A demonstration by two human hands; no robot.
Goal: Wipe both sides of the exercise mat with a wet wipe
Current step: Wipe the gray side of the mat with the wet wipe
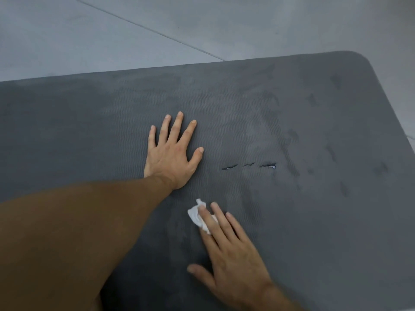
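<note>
Dark grey ribbed foam exercise mat (292, 122) lies flat on the pale floor (112, 30) — left hand (171, 153) spread flat on it, right hand (226, 248) with straight fingers pressing a crumpled white wet wipe (195, 215) onto the mat.

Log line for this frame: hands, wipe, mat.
left hand: flat on exercise mat | right hand: flat, pressing wet wipe onto mat | mat: three small tears beside left hand

Mat (314, 122): I see it run off the left, right and bottom edges.
Wet wipe (193, 215): I see only a crumpled corner; the rest lies under the right hand's (233, 259) fingers (208, 221).
Slits (229, 167): pale specks inside, too small for me to tell.
</note>
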